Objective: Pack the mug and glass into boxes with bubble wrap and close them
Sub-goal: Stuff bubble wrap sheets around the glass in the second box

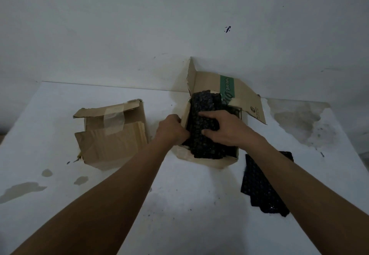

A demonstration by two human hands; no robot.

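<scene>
An open cardboard box (211, 161) with a green printed flap stands at the table's middle right. Black bubble wrap (201, 105) fills it and spills over the near rim. My right hand (223, 129) lies on top of the wrap with its fingers curled over a fold. My left hand (171, 129) grips the wrap at the box's left wall. A second cardboard box (111, 135), its flaps folded over and carrying a strip of clear tape, sits to the left. No mug or glass shows.
A loose sheet of black bubble wrap (259, 189) lies on the white table (179, 205) under my right forearm. Stains mark the table at left and far right. A white wall rises right behind the boxes.
</scene>
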